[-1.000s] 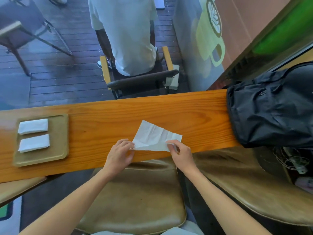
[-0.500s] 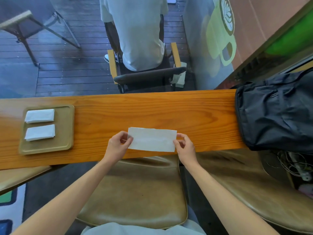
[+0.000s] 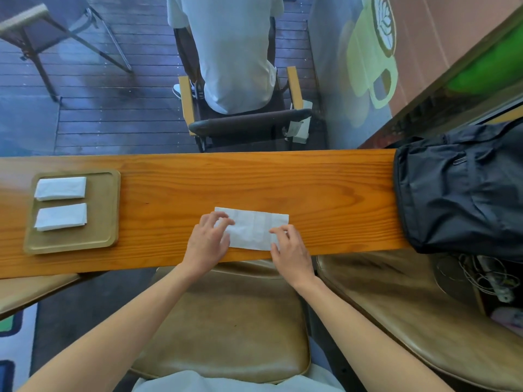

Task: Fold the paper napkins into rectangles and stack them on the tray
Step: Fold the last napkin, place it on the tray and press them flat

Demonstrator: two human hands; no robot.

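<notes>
A white paper napkin (image 3: 254,227), folded into a long rectangle, lies flat on the wooden counter (image 3: 325,193) in front of me. My left hand (image 3: 210,239) covers its left end, fingers curled onto the paper. My right hand (image 3: 288,247) presses fingertips on its near right corner. At the counter's left end sits a tan tray (image 3: 106,210). On the tray two folded white napkins lie side by side, the far one (image 3: 60,188) and the near one (image 3: 60,217), not stacked.
A black backpack (image 3: 464,188) fills the counter's right end. Below the counter's near edge are tan padded stools (image 3: 226,321). Beyond the glass a person in a white shirt (image 3: 235,52) sits on a chair, back to me.
The napkin went from half-folded and lifted to a flat rectangle lying on the counter. Both hands shifted from pinching its ends to pressing on top of it.
</notes>
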